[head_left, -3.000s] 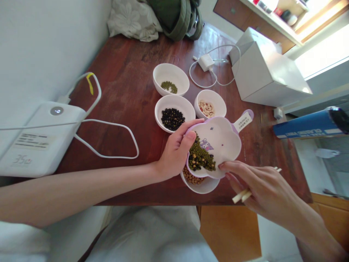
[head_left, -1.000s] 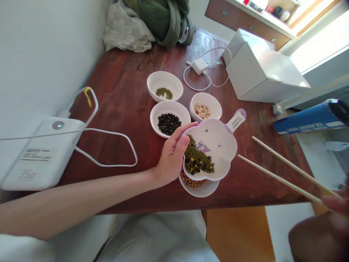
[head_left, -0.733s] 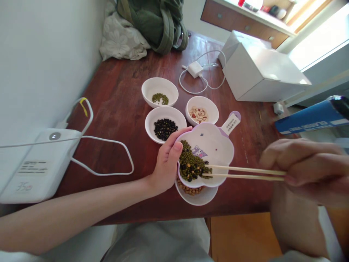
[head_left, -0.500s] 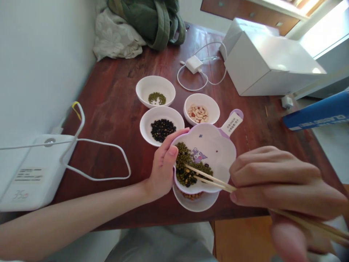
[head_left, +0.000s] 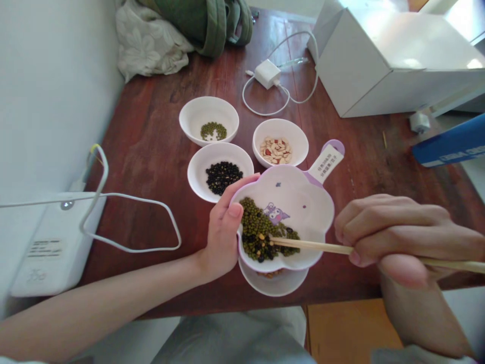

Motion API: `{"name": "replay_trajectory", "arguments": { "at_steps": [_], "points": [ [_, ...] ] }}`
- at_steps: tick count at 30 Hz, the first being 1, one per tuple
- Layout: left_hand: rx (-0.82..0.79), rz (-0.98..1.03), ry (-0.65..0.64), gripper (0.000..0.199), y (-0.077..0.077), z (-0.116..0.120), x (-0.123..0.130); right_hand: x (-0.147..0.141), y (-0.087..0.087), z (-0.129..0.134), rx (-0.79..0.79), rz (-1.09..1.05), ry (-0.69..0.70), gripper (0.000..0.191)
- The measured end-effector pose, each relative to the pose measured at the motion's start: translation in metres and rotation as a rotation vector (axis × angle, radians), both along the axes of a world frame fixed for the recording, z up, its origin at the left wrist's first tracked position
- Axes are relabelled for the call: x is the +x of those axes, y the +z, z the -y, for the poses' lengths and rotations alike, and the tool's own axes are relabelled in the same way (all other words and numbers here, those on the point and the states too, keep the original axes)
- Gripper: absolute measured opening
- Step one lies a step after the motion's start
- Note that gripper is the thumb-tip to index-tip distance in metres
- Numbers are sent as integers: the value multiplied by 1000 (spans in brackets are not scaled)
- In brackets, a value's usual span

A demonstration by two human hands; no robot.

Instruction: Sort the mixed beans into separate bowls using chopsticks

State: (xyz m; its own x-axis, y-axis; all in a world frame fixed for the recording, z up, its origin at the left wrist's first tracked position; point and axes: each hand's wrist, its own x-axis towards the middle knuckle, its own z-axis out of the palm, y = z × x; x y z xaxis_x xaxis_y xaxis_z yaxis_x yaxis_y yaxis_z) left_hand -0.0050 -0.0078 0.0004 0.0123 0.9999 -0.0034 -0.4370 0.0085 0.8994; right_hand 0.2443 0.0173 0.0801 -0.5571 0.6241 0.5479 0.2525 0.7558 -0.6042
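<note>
- The left hand (head_left: 223,240) grasps the near-left edge of a flower-shaped dish (head_left: 308,220), thumb over the rim and fingers along the outside.
- The right hand (head_left: 403,232) is closed around a pair of wooden chopsticks (head_left: 314,246), which line up almost as one; their tips touch the beans in the dish.
- Inside the dish, green beans (head_left: 253,216) mixed with black and a few yellow ones gather toward the left hand, leaving the far side bare around a small purple cartoon figure.
- The dish's handle, with a printed label (head_left: 328,163), points away to the right.
- The dish overlaps a white bowl (head_left: 276,287) at the table's near edge; whether it rests on that rim or is held just above it, I cannot tell. A few tan beans (head_left: 271,274) show in the gap.
- Beyond stand three more white bowls: one with black beans (head_left: 224,178), one behind it with green beans, and one to the right with pale split nuts (head_left: 276,150).
- A white power bank (head_left: 49,258) with a looped cable lies at the left by the wall.
- A white charger (head_left: 267,74) and a white box (head_left: 356,63) sit farther back on the brown table (head_left: 147,121).
</note>
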Motion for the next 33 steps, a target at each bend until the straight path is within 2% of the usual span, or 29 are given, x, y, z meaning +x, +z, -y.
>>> {"name": "replay_trajectory", "arguments": {
  "at_steps": [3, 9, 15, 20, 26, 33],
  "points": [
    [1, -19, -17, 48, 0, -1, 0, -13, -8, 0, 9, -215, 50, 31],
    [31, -18, -20, 45, 0, -1, 0, -1, -14, 1, -37, -98, -47, 49],
    [4, -31, -23, 51, 0, -1, -1, -1, -21, 1, -57, -72, -107, 54],
    [-2, -54, -24, 51, 0, -1, -1, -1, -29, -1, -46, -135, -85, 52],
    [27, 14, -28, 48, 1, -2, 0, -3, -35, -5, -82, -184, -50, 52],
    [19, 11, -21, 51, -1, -1, 0, -6, -43, -10, -123, -363, 19, 48]
  ]
}}
